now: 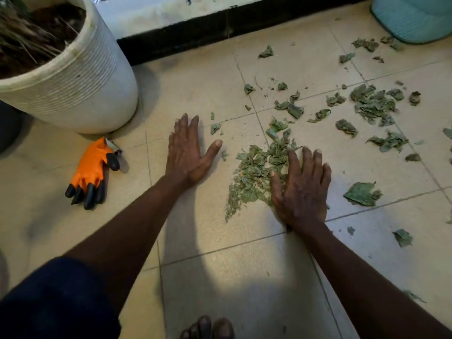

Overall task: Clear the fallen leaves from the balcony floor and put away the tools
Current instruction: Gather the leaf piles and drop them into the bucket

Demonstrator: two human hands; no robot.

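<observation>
The white planter (pixel 73 77) and the blue container (pixel 415 18) ran off the frame's edges. The right hand (pixel 302 189) covered part of the leaf pile (pixel 254 177). A metal object (pixel 116 146) lay half hidden under the orange glove (pixel 91 172), its kind unclear.

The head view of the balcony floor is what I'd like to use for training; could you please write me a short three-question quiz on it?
1. True or false: the left hand lies flat on the bare tiled floor.
2. What lies beside the white ribbed planter? A) a broom B) an orange glove C) a dustpan
3. Fill in: the right hand rests against a heap of crushed ____.

Key: 1 true; 2 B; 3 leaves. More leaves lie scattered towards the teal container.
</observation>
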